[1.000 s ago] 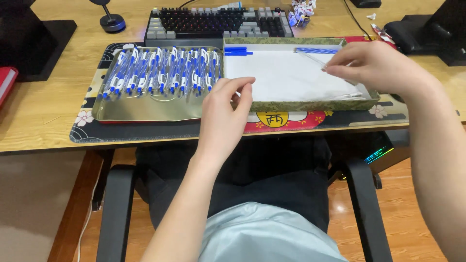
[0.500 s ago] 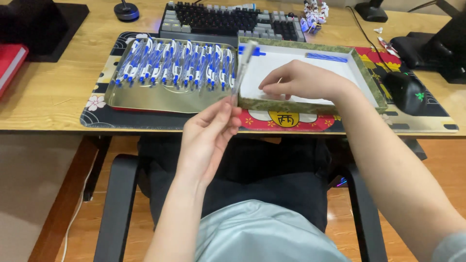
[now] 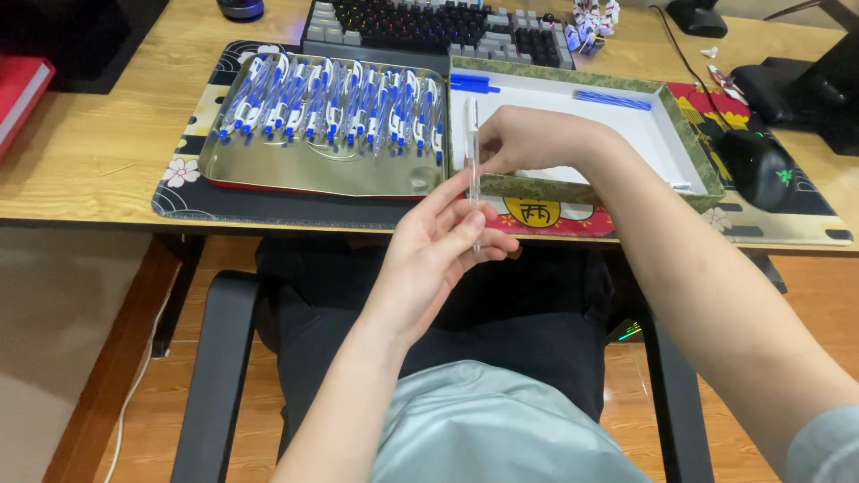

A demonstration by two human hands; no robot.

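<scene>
clear pen barrel upright, pinched btwn left hand & right hand, above box edge

The black keyboard is cut off at the frame's top edge; the right hand hides the clear pen barrel's middle.

Pen: clear barrel with white clip. Tray: gold metal with a red underside, holding pens with blue-and-white bodies. Box: white inside, its rim olive green with a mottled gold pattern; blue parts lay in it. Mat: black with pale flowers and a red-and-yellow motif. Surface: light wood grain. Mouse: black with a green mark.
</scene>
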